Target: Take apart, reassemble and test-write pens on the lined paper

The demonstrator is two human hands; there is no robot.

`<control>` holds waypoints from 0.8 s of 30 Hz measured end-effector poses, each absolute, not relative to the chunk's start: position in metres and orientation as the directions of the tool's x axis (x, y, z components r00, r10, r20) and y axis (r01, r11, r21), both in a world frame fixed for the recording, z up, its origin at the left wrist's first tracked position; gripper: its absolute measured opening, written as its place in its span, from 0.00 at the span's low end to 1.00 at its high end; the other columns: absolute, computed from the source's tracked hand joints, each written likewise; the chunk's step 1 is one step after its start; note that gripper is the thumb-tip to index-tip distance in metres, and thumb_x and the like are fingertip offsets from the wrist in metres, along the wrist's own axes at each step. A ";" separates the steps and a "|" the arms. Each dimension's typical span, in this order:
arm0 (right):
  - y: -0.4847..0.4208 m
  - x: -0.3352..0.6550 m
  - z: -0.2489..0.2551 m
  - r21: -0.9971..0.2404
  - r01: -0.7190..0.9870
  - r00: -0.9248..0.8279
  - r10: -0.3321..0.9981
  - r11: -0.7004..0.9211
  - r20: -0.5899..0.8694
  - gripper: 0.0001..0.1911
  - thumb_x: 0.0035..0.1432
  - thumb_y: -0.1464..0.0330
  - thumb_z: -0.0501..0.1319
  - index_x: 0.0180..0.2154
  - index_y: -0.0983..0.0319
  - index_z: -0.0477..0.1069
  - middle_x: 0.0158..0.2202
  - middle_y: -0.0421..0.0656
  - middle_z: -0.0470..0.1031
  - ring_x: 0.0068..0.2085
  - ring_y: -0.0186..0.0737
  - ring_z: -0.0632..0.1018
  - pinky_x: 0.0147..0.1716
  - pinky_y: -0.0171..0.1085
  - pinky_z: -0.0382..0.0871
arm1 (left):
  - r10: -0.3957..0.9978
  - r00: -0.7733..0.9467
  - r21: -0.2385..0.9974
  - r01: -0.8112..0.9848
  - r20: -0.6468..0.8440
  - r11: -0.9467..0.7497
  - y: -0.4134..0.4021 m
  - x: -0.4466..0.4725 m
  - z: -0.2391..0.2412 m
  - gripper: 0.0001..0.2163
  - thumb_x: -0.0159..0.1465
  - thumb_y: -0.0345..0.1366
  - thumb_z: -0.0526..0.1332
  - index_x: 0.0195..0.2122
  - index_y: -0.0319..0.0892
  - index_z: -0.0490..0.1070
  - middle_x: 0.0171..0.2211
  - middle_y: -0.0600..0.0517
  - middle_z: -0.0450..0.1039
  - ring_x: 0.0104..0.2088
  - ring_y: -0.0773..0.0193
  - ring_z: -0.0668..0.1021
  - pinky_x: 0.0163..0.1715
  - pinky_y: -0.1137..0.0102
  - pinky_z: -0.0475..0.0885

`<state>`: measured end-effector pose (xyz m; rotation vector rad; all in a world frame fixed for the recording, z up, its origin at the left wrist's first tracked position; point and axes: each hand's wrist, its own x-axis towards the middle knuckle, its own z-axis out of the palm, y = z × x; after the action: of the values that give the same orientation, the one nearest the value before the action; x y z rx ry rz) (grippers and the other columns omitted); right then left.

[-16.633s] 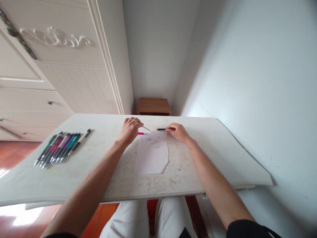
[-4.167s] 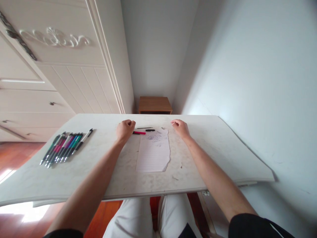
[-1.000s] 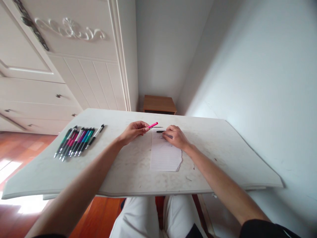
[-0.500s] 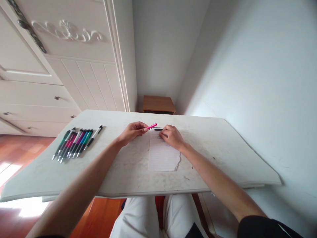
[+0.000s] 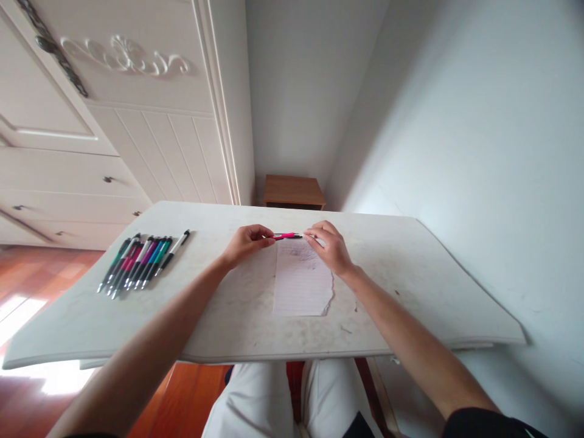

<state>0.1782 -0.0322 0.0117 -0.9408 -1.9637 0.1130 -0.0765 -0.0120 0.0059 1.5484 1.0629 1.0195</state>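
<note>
My left hand [image 5: 246, 242] pinches the pink half of a pen [image 5: 283, 236] and holds it level above the far end of a lined sheet of paper [image 5: 302, 280]. My right hand [image 5: 329, 244] pinches the black half [image 5: 295, 236] of the same pen, and the two halves meet end to end between my hands. The sheet lies on the white table [image 5: 228, 304] and has scribbles at its far end and a torn right edge.
A row of several pens [image 5: 141, 260] in green, pink, purple, blue and black lies on the left of the table. A white wardrobe [image 5: 114, 121] stands at the left, a small wooden stand [image 5: 294, 191] beyond the table, a white wall to the right.
My right hand has lifted the black pen piece off the table and brought it up against the pink piece in my left hand. The row of pens has not moved.
</note>
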 end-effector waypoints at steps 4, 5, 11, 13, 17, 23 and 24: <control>-0.035 0.172 0.009 -0.438 0.553 -0.315 0.665 0.709 0.678 0.09 0.66 0.65 0.57 0.41 0.57 0.77 0.36 0.45 0.72 0.41 0.42 0.75 0.44 0.42 0.71 | 0.950 0.283 0.963 0.188 0.134 -0.192 -0.014 -0.074 0.006 0.19 0.48 0.48 0.72 0.33 0.39 0.78 0.25 0.52 0.74 0.25 0.66 0.71 0.23 0.72 0.62; -0.035 0.172 0.009 -0.439 0.552 -0.316 0.665 0.709 0.677 0.09 0.66 0.65 0.58 0.41 0.57 0.77 0.36 0.45 0.72 0.41 0.42 0.75 0.44 0.41 0.71 | 0.949 0.284 0.961 0.194 0.136 -0.196 -0.014 -0.074 0.006 0.18 0.48 0.48 0.72 0.33 0.39 0.78 0.24 0.52 0.73 0.24 0.66 0.71 0.23 0.72 0.62; -0.036 0.171 0.010 -0.447 0.545 -0.288 0.659 0.710 0.695 0.08 0.65 0.65 0.58 0.39 0.58 0.76 0.35 0.45 0.72 0.39 0.41 0.75 0.42 0.40 0.71 | 0.947 0.288 0.957 0.207 0.141 -0.205 -0.013 -0.074 0.004 0.17 0.50 0.47 0.71 0.34 0.39 0.78 0.22 0.52 0.72 0.23 0.67 0.70 0.22 0.72 0.59; -0.036 0.171 0.010 -0.454 0.543 -0.294 0.666 0.707 0.685 0.08 0.65 0.65 0.58 0.40 0.58 0.77 0.35 0.45 0.72 0.40 0.41 0.75 0.42 0.40 0.71 | 0.944 0.299 0.954 0.216 0.139 -0.208 -0.012 -0.074 0.002 0.17 0.51 0.47 0.71 0.34 0.38 0.78 0.22 0.53 0.71 0.22 0.69 0.68 0.22 0.73 0.58; -0.037 0.170 0.009 -0.459 0.539 -0.314 0.674 0.706 0.669 0.09 0.65 0.66 0.58 0.41 0.57 0.77 0.36 0.45 0.72 0.40 0.41 0.75 0.43 0.41 0.72 | 0.938 0.319 0.954 0.215 0.133 -0.209 -0.011 -0.074 0.000 0.17 0.52 0.47 0.70 0.35 0.38 0.78 0.22 0.54 0.70 0.23 0.70 0.66 0.22 0.73 0.56; -0.039 0.168 0.009 -0.491 0.511 -0.302 0.682 0.706 0.666 0.10 0.65 0.64 0.58 0.41 0.57 0.77 0.36 0.45 0.73 0.40 0.41 0.76 0.42 0.40 0.72 | 0.941 0.317 0.956 0.222 0.118 -0.194 -0.012 -0.074 0.000 0.16 0.51 0.46 0.70 0.34 0.39 0.79 0.20 0.56 0.68 0.21 0.71 0.64 0.20 0.73 0.54; -0.040 0.167 0.009 -0.495 0.506 -0.300 0.683 0.706 0.666 0.10 0.65 0.64 0.58 0.41 0.57 0.78 0.36 0.45 0.73 0.40 0.40 0.76 0.42 0.40 0.72 | 0.941 0.318 0.955 0.223 0.116 -0.193 -0.012 -0.074 0.001 0.16 0.51 0.46 0.71 0.34 0.39 0.79 0.20 0.56 0.68 0.21 0.71 0.64 0.21 0.73 0.55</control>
<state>0.1672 -0.0399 0.0092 -0.9137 -1.9704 0.2361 -0.0736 -0.0119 0.0007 1.6416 1.0724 0.9558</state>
